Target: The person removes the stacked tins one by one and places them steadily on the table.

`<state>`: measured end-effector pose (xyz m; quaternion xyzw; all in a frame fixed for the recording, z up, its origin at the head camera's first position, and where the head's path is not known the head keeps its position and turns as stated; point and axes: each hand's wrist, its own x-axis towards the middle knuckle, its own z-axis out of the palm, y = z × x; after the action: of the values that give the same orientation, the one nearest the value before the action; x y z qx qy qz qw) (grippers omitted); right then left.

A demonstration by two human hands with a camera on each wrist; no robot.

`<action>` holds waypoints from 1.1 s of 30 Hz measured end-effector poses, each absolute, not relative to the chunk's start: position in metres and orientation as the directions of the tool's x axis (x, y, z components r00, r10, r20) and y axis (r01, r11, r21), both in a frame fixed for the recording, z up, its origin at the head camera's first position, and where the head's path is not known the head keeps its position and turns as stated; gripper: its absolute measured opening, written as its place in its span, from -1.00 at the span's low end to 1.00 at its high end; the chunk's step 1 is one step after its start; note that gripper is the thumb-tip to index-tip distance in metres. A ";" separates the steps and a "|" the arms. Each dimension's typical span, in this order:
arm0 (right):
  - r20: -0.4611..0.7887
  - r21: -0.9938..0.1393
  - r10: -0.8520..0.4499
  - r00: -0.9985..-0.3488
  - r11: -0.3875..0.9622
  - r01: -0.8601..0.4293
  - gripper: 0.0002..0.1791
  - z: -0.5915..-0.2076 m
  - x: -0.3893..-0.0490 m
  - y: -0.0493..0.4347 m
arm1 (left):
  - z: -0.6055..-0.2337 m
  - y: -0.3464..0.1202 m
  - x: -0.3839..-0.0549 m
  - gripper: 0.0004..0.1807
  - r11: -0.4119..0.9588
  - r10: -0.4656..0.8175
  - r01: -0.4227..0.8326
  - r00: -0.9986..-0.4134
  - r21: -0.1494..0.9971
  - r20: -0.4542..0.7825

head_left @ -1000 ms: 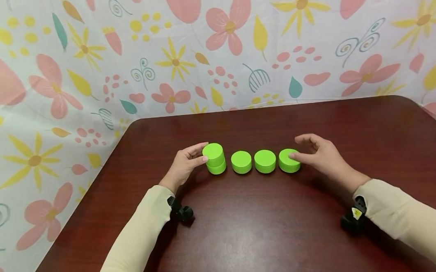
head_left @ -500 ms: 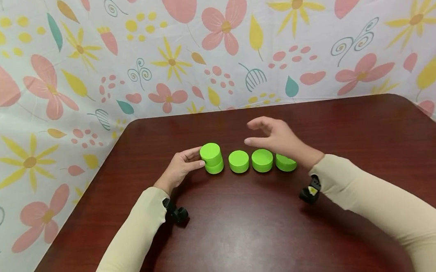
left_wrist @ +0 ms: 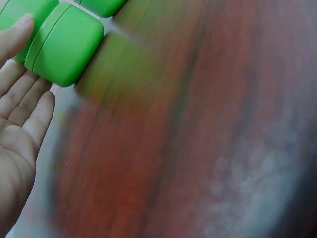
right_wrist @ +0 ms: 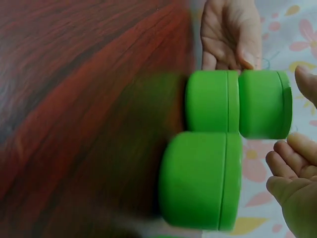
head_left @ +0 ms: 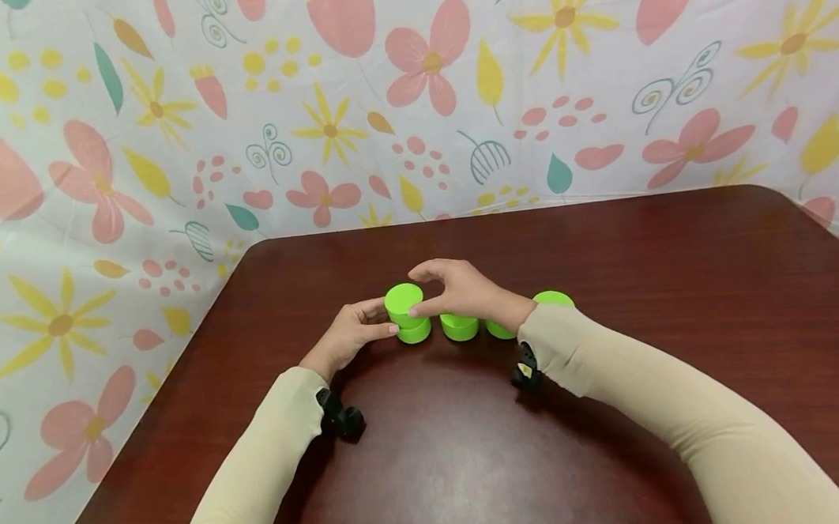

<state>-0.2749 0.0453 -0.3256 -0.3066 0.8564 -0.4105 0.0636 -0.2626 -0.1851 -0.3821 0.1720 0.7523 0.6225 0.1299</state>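
Observation:
Two round green lidded jars stand stacked left of centre in the head view, an upper jar (head_left: 402, 300) on a lower jar (head_left: 414, 334). My left hand (head_left: 347, 335) holds the stack from the left, thumb in front and fingers behind. In the left wrist view its thumb (left_wrist: 20, 32) lies near the seam between the two jars (left_wrist: 67, 47). From the right, my right hand (head_left: 469, 292) reaches over with thumb and fingers spread around the upper jar. The right wrist view has its fingers (right_wrist: 292, 161) apart from that jar's lid.
Right of the stack, more green jars stand in a row: one close by (head_left: 459, 328), a second (head_left: 500, 330) partly behind my right wrist, and a third (head_left: 553, 297) mostly behind the sleeve. The dark wooden table (head_left: 459, 466) meets a floral cloth (head_left: 354, 91) at the back.
My right hand has left the rightmost jar, passed leftward above the row, and come down beside the upper stacked jar. My left hand stays at the stack.

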 end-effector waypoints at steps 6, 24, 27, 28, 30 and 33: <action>0.139 -0.735 -0.582 -0.801 0.482 -0.477 -0.33 -0.330 -0.275 0.035 | -0.386 -0.187 -0.265 -0.45 0.153 0.423 0.084 -0.906 0.985 0.012; 0.142 -0.772 -0.537 -0.832 0.466 -0.433 -0.35 -0.335 -0.274 0.031 | -0.385 -0.185 -0.271 -0.42 0.171 0.445 0.084 -0.896 0.982 -0.001; 0.145 -0.771 -0.528 -0.837 0.470 -0.430 -0.37 -0.335 -0.274 0.031 | -0.386 -0.185 -0.273 -0.42 0.176 0.451 0.084 -0.892 0.981 -0.004; 0.146 -0.772 -0.526 -0.838 0.469 -0.429 -0.37 -0.335 -0.273 0.031 | -0.386 -0.185 -0.273 -0.42 0.179 0.451 0.081 -0.892 0.981 -0.009; 0.151 -0.773 -0.525 -0.838 0.465 -0.430 -0.38 -0.336 -0.272 0.031 | -0.386 -0.185 -0.273 -0.41 0.186 0.452 0.074 -0.892 0.980 -0.018; 0.163 -0.776 -0.517 -0.840 0.459 -0.432 -0.39 -0.337 -0.270 0.031 | -0.388 -0.184 -0.272 -0.40 0.194 0.456 0.066 -0.889 0.979 -0.030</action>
<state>-0.2701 0.0313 -0.3374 -0.2783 0.8527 -0.4395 0.0481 -0.2719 -0.1845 -0.3876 0.1727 0.7560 0.6108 0.1596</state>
